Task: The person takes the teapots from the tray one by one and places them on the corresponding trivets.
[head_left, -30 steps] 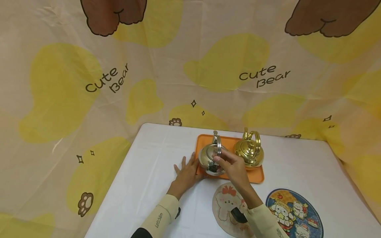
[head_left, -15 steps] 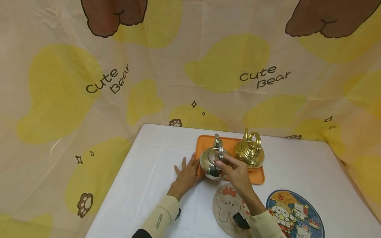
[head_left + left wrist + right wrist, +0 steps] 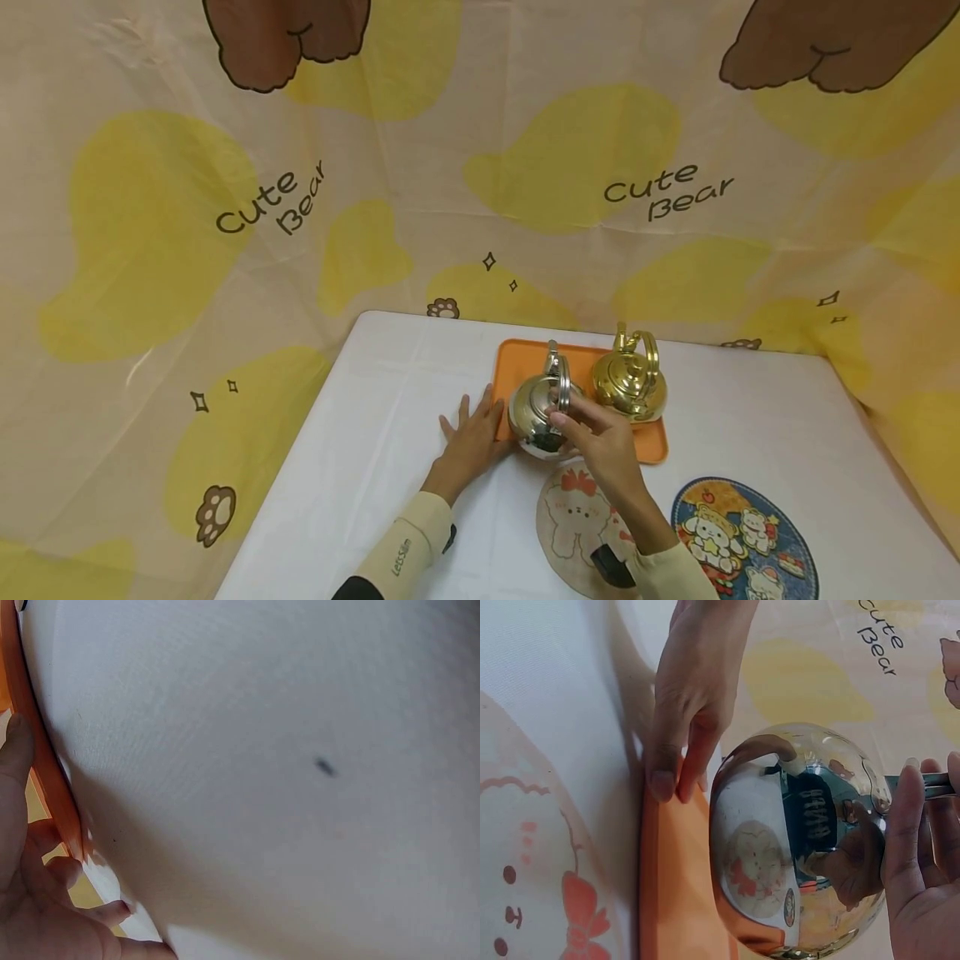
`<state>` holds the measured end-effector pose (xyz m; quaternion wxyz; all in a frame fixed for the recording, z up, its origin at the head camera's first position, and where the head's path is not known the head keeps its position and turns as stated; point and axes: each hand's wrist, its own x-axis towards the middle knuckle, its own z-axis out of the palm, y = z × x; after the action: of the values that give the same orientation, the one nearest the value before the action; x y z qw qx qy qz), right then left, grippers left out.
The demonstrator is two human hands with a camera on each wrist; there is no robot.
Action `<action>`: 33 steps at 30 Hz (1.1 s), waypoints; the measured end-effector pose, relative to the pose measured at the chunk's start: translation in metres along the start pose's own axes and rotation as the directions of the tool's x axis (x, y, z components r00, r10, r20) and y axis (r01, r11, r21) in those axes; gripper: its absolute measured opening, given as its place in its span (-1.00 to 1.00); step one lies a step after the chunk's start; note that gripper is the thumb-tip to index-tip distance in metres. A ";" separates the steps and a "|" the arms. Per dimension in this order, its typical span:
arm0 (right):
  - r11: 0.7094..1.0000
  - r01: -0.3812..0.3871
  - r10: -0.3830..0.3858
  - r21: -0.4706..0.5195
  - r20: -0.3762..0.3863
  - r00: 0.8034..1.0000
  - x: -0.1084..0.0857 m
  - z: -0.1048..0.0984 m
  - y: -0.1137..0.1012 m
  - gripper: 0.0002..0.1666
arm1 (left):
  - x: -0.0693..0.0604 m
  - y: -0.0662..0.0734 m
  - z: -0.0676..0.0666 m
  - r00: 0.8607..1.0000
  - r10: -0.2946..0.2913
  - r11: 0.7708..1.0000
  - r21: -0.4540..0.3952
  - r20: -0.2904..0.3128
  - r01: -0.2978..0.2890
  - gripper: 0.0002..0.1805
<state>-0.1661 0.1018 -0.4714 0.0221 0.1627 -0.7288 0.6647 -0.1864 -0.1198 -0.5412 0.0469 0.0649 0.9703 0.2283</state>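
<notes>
Closest in, two cream sleeves [image 3: 405,533] reach over the white table [image 3: 405,375], the right one crossing above a pale round mat [image 3: 573,521] with a bunny on it; a blue round mat [image 3: 742,542] with cartoon figures lies to the right. Just beyond, the left hand [image 3: 474,442] has its fingers spread against the near left corner of the orange tray [image 3: 513,358], its thumb along the near edge. The right hand [image 3: 609,442] grips the handle [image 3: 564,390] of the silver kettle [image 3: 536,417], which is over the tray's near edge, its spout pointing away; whether its base touches the tray is unclear. Farther back, the gold kettle [image 3: 626,385] stands upright on the tray's right side. Behind the table hangs a beige and yellow cloth [image 3: 420,167] printed "Cute Bear".
</notes>
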 end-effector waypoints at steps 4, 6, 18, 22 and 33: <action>1.000 0.005 -0.005 -0.009 0.001 1.000 -0.004 -0.002 0.002 -0.57 | 0.001 0.001 0.001 1.000 -0.010 1.000 -0.005 0.002 0.010 -0.16; 1.000 0.003 -0.003 -0.018 0.002 1.000 -0.007 -0.003 0.003 -0.57 | 0.000 0.001 0.001 1.000 -0.009 1.000 -0.005 0.000 0.009 -0.18; 0.999 -0.012 0.011 -0.033 -0.020 1.000 -0.020 -0.008 0.002 -0.57 | -0.001 0.003 -0.001 1.000 -0.004 1.000 0.026 0.002 0.004 -0.15; 0.999 -0.029 0.027 -0.041 -0.029 0.999 -0.024 -0.009 0.000 -0.56 | -0.001 0.003 -0.001 1.000 -0.008 0.999 0.033 0.006 0.008 -0.12; 0.999 0.021 -0.022 -0.039 -0.026 0.999 -0.032 -0.009 -0.002 -0.59 | -0.003 0.002 -0.001 1.000 -0.009 1.000 0.023 0.014 0.008 -0.11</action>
<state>-0.1372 0.1175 -0.4760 0.0419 0.1612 -0.7393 0.6525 -0.1838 -0.1186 -0.5393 0.0541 0.0630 0.9728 0.2165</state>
